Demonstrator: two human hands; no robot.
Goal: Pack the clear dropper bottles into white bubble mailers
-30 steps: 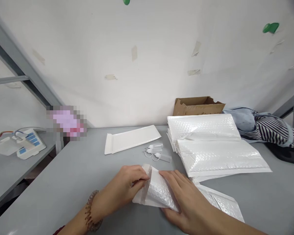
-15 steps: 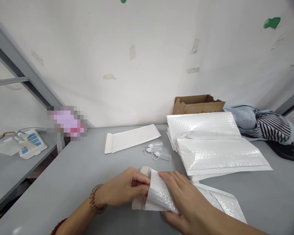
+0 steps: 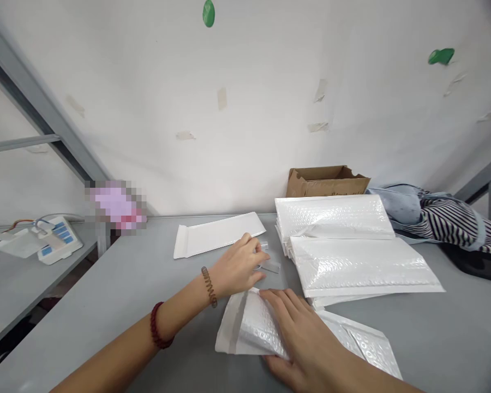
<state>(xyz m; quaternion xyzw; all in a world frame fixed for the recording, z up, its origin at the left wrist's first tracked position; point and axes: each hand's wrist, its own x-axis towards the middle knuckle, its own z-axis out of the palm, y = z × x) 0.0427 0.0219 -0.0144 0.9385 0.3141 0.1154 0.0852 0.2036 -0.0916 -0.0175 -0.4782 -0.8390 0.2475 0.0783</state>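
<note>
My right hand (image 3: 298, 333) grips a small white bubble mailer (image 3: 258, 330) near the front of the table, thumb below and fingers on top. The mailer's flap end points left. Above it, my left hand (image 3: 238, 266) is over the small clear plastic bottles (image 3: 273, 267), fingers bent but thumb and fingertips apart. The hand hides most of the bottles, so their contact with the fingers is hard to make out. A flat white envelope (image 3: 219, 234) lies just behind my left hand.
To the right, large white bubble mailers (image 3: 360, 267) are stacked, with smaller mailers (image 3: 370, 341) in front. Behind stands an open cardboard box (image 3: 329, 188). Striped cloth (image 3: 450, 221) lies at far right. A white power strip (image 3: 59, 240) rests on the left-hand table.
My left hand has come out of the mailer's opening and moved up and right to the small bottles. My right hand still holds the mailer; the view has tilted slightly upward.
</note>
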